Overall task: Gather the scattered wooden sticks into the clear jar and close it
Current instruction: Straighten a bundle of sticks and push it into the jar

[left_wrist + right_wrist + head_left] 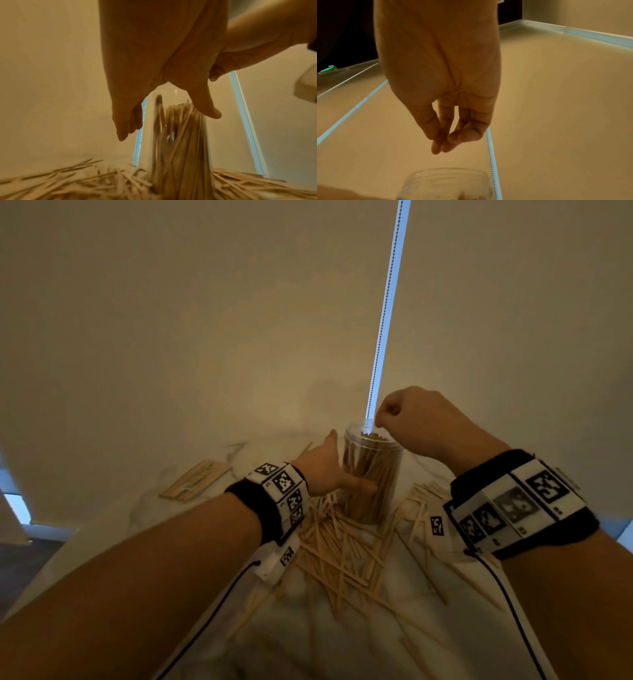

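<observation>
- My left hand (323, 470) steadies the upright clear plastic jar (371, 474), fingers straight.
- My right hand (416, 422), fingertips bunched and seemingly empty, hovers directly above its mouth.
- Loose pale wooden sticks (337, 546) lie below both wrists, nearer me.

The clear jar (371, 474) stands upright on the table (428, 628), with sticks standing inside it. Scattered wooden sticks (337, 553) lie before it and to both sides, a stacked bundle (195, 482) well to its left. The left hand (323, 467) is at its left side, the right hand (418, 422) above its mouth.
</observation>
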Demonstrator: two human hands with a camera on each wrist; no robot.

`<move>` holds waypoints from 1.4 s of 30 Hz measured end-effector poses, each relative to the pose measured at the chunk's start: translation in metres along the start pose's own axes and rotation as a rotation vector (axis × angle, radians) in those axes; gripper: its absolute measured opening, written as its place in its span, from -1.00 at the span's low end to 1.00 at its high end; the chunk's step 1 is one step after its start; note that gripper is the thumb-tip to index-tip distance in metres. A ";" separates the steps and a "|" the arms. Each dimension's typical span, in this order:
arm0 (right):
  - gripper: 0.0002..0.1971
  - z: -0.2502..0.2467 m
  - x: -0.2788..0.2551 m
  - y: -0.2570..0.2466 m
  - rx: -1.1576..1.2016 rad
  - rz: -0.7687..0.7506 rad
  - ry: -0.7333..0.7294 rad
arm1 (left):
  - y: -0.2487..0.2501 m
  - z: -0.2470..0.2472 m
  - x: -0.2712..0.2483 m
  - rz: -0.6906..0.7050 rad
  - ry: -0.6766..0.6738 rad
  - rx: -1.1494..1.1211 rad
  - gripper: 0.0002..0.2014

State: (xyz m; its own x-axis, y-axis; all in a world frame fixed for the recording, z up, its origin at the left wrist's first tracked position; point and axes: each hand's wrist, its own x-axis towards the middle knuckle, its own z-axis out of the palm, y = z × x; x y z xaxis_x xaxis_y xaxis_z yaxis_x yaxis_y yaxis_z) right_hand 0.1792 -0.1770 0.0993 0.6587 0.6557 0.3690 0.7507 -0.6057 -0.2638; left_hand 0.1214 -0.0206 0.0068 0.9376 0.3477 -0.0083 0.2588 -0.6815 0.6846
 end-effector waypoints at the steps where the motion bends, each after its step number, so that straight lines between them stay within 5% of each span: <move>1: -0.74 0.000 -0.010 0.000 0.020 0.008 0.008 | -0.005 -0.004 -0.010 -0.031 -0.019 0.082 0.28; 5: -0.75 0.012 -0.049 -0.002 0.014 0.050 -0.131 | -0.020 -0.015 -0.059 -0.054 -0.043 0.279 -0.20; 9: -0.76 0.025 -0.091 -0.008 -0.051 0.086 -0.458 | -0.032 -0.020 -0.116 -0.058 -0.139 0.309 -0.49; 15: -0.57 0.028 -0.151 0.002 -0.251 0.266 -0.866 | -0.045 -0.041 -0.200 -0.267 -0.266 0.602 -0.23; 18: -0.69 0.027 -0.174 -0.003 -0.369 0.291 -1.012 | -0.048 -0.041 -0.234 -0.393 -0.373 0.635 -0.26; 22: -0.90 0.031 -0.187 -0.014 -0.421 0.229 -0.980 | -0.052 -0.028 -0.255 -0.400 -0.426 0.547 -0.47; 26: -0.77 0.033 -0.197 -0.029 -0.482 0.173 -0.896 | -0.052 -0.028 -0.254 -0.443 -0.419 0.390 -0.62; 31: -0.65 0.041 -0.194 -0.054 -0.245 0.085 -0.777 | -0.041 -0.026 -0.252 -0.472 -0.404 0.369 -0.82; 37: -0.61 0.066 -0.194 -0.106 -0.307 -0.123 -0.713 | -0.030 -0.010 -0.260 -0.451 -0.389 0.433 -0.77; 42: -0.79 0.073 -0.196 -0.112 -0.408 -0.217 -0.749 | -0.020 0.010 -0.269 -0.198 -0.308 0.732 -0.47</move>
State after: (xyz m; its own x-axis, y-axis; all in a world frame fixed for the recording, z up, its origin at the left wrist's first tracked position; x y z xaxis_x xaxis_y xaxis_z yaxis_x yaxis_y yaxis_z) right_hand -0.0304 -0.2050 -0.0084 0.4711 0.8117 -0.3453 0.8809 -0.4535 0.1358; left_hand -0.1338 -0.1071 -0.0123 0.8527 0.3862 -0.3518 0.4130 -0.9107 0.0013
